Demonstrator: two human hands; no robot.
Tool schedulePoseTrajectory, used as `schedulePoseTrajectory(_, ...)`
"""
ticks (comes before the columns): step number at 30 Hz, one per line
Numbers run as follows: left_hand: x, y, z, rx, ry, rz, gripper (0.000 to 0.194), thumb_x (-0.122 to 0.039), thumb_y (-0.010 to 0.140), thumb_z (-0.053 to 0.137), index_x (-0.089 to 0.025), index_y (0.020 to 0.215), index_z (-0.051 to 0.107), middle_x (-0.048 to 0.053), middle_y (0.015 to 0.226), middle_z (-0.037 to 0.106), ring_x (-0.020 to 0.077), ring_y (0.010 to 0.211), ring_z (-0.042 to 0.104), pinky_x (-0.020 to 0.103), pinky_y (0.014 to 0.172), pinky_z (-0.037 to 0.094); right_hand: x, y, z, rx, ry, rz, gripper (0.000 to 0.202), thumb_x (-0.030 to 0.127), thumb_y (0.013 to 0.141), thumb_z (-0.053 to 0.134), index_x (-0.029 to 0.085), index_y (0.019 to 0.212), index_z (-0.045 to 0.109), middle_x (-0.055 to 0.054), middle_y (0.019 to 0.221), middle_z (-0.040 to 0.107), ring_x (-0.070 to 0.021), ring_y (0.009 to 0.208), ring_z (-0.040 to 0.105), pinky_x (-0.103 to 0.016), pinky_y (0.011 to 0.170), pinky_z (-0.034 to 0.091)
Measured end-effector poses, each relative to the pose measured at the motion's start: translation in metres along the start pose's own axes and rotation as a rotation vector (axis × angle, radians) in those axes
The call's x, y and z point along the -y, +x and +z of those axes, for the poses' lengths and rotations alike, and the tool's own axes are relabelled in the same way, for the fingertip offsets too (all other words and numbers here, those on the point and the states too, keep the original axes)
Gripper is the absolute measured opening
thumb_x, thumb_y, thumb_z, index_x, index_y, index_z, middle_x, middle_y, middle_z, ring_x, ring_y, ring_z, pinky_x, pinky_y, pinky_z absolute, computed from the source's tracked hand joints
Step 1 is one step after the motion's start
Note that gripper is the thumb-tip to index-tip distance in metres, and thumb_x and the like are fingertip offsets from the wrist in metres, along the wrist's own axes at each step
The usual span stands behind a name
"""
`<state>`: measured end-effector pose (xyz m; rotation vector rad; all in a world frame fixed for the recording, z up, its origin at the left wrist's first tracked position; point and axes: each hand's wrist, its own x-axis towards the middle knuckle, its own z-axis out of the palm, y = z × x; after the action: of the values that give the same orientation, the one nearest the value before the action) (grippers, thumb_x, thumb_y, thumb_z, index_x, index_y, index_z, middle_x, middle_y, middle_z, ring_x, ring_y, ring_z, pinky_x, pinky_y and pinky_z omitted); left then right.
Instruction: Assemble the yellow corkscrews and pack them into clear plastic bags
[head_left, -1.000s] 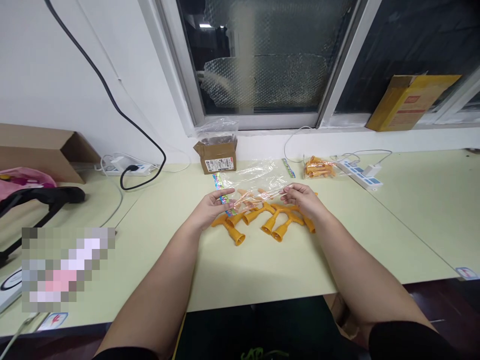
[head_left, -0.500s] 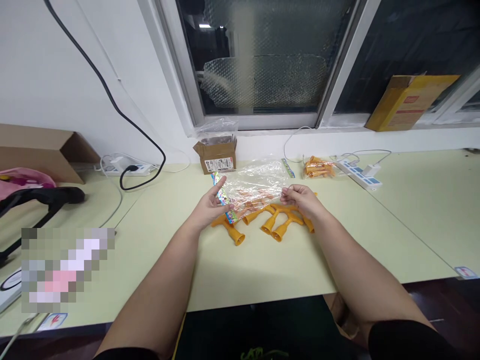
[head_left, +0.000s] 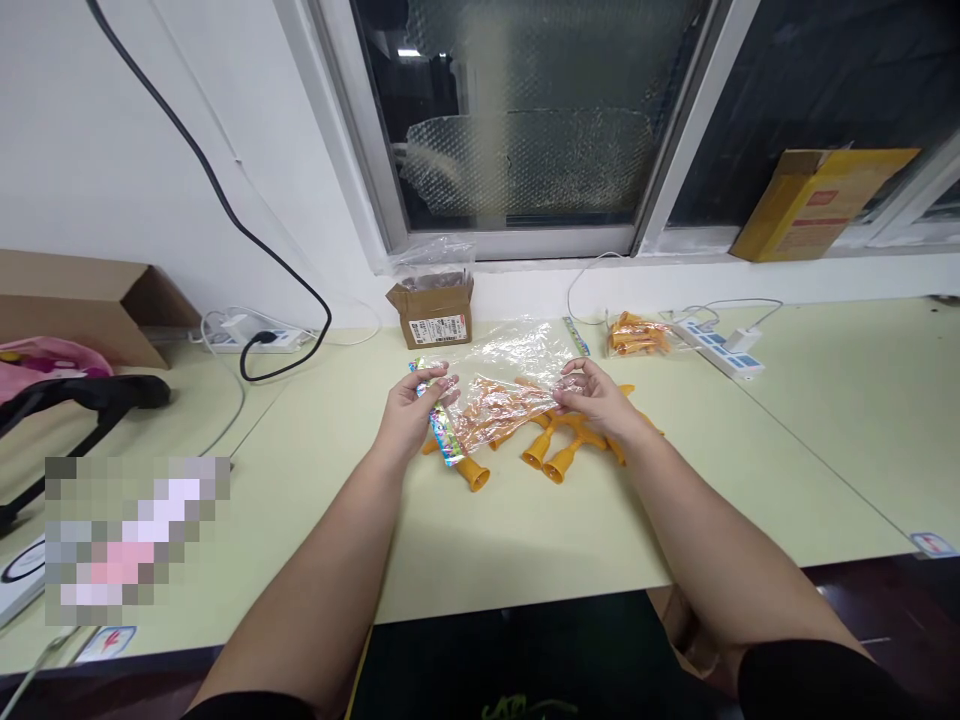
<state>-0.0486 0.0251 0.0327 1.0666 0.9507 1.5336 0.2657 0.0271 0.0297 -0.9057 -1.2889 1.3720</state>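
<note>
A clear plastic bag (head_left: 517, 365) with a colourful printed strip along its left end is stretched between my hands. My left hand (head_left: 412, 408) is closed on the end with the strip, fingers over the film. At the other end, my right hand (head_left: 596, 398) pinches the film between thumb and fingers. Beneath the bag, several orange-yellow plastic pieces with cup-shaped ends (head_left: 559, 462) lie on the table, partly seen through the film. Whether the bag has anything inside, I cannot tell.
Behind the bag stands a small cardboard box (head_left: 436, 312). A filled bag of orange pieces (head_left: 637, 335) lies back right, beside a white power strip (head_left: 720, 348). At left are a black cable (head_left: 217, 185), a larger carton (head_left: 71, 300) and a black frame-like object (head_left: 97, 392).
My left hand has shifted slightly left and its fingers have closed over the bag's printed end. That end now hangs lower and nearer me. The right hand has moved slightly left.
</note>
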Motion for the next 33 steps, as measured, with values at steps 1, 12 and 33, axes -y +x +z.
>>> schedulePoseTrajectory(1,0.001,0.001,-0.001,-0.029,-0.002,-0.011,0.040,-0.035,0.067,0.096,-0.017,0.098,0.077,0.011,0.131,0.071,0.0262,0.106,0.075,0.045,0.098,0.062,-0.001,0.000,0.000,0.026,-0.002,0.002,0.050,0.038,0.070,0.092,0.028,0.103,0.056,0.005,0.084,0.070,-0.0151,0.071,0.071,-0.035,0.076,0.062)
schedulePoseTrajectory(12,0.003,0.001,-0.004,0.003,0.088,0.006,0.078,-0.029,0.072,0.094,-0.020,0.143,0.063,0.012,0.124,0.072,0.0272,0.103,0.076,0.036,0.083,0.066,-0.001,0.004,0.000,-0.165,0.097,-0.056,0.057,0.039,0.072,0.090,0.032,0.112,0.051,0.007,0.083,0.071,-0.0161,0.077,0.074,-0.039,0.084,0.064)
schedulePoseTrajectory(33,0.007,-0.015,0.019,0.088,0.154,0.096,0.085,-0.040,0.076,0.091,-0.029,0.152,0.055,0.011,0.167,0.040,0.0343,0.119,0.071,0.046,0.095,0.064,-0.006,-0.003,0.031,-0.154,-0.053,0.012,0.052,0.045,0.075,0.086,0.022,0.119,0.071,-0.001,0.076,0.073,-0.0198,0.074,0.074,-0.037,0.083,0.062)
